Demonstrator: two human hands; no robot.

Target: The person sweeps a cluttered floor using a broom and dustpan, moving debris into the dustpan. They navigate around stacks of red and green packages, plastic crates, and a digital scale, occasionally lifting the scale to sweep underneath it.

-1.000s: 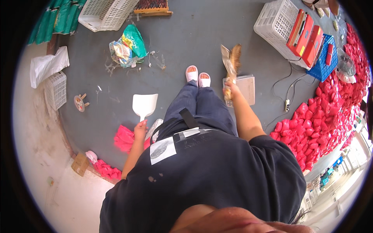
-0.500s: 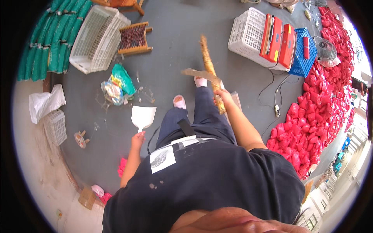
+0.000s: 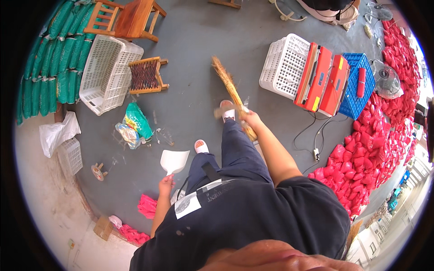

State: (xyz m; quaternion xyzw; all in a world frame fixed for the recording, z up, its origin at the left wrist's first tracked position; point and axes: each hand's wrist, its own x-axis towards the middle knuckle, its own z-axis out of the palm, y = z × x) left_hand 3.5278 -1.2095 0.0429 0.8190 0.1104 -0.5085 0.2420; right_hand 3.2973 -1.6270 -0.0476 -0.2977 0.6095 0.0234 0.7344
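Observation:
My left hand (image 3: 166, 184) is closed round the short handle of a white dustpan (image 3: 174, 161), held out low in front of my left leg. In my right hand (image 3: 251, 121) is a long, straw-coloured broom (image 3: 228, 82), gripped near its lower end and slanting away to the upper left. A blurred brownish strip (image 3: 223, 111) crosses beside the broom, over my right foot; what it is I cannot make out. To the left of the dustpan, a crumpled green and white plastic bag (image 3: 138, 123) lies on the floor among clear plastic scraps.
At left stand a white crate (image 3: 106, 74), a woven-top stool (image 3: 147, 76), a wooden chair (image 3: 132, 20) and stacked green sacks (image 3: 45, 95). Red machines (image 3: 321, 79) sit on crates at right, with cables (image 3: 316, 140) on the floor. Red packets (image 3: 361, 144) are heaped beyond.
The view has shifted forward, with more of the far floor and chair showing. My right foot is now further ahead. The broom tilts more to the left; the dustpan has come closer to my leg.

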